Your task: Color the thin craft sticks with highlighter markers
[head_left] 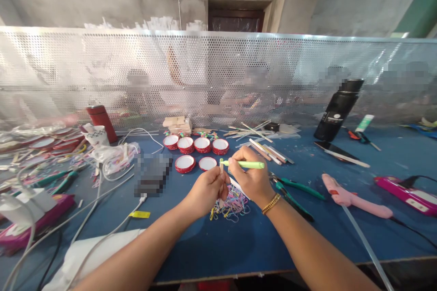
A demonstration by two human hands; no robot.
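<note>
Green pen (246,164), one, right hand (251,183) | one stick (221,167), left hand (204,192) | six caps (202,144)

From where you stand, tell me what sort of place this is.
Probably a small craft-assembly workshop: a blue workbench split by a perforated metal screen with other people seated behind it, strewn with red-rimmed lids, wooden sticks and a pink glue gun.

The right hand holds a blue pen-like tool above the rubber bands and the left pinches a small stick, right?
The head view shows the pen-like tool in the right hand is light green, not blue; it is above the rubber bands, and the left hand pinches a small stick.
</note>
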